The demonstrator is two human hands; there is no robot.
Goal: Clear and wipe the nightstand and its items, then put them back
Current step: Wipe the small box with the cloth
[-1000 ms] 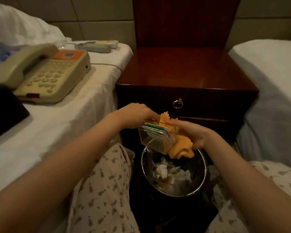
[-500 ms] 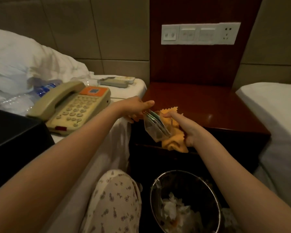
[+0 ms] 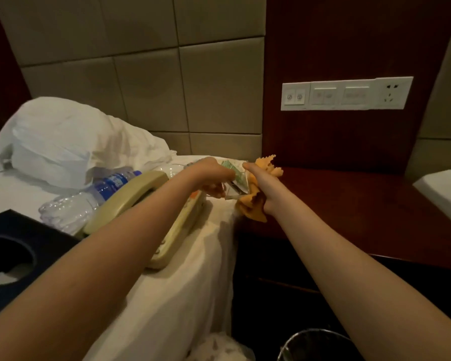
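Observation:
My left hand (image 3: pixel 214 175) grips a clear plastic holder (image 3: pixel 236 187) with green packets in it, held above the bed's edge beside the nightstand. My right hand (image 3: pixel 261 183) is closed on an orange cloth (image 3: pixel 253 207) pressed against the holder's right side. The dark red wooden nightstand (image 3: pixel 349 204) stands to the right with a bare top. A beige telephone (image 3: pixel 141 201) lies on the white bed under my left forearm.
On the bed (image 3: pixel 180 295) lie a plastic water bottle (image 3: pixel 89 199), a white pillow (image 3: pixel 71 142) and a black tissue box (image 3: pixel 18 256). A metal waste bin (image 3: pixel 315 345) stands on the floor below. A switch and socket panel (image 3: pixel 346 93) is on the wall.
Both hands have risen from above the waste bin to the level of the bed and nightstand top, carrying the holder and cloth away and left. The view has tilted upward.

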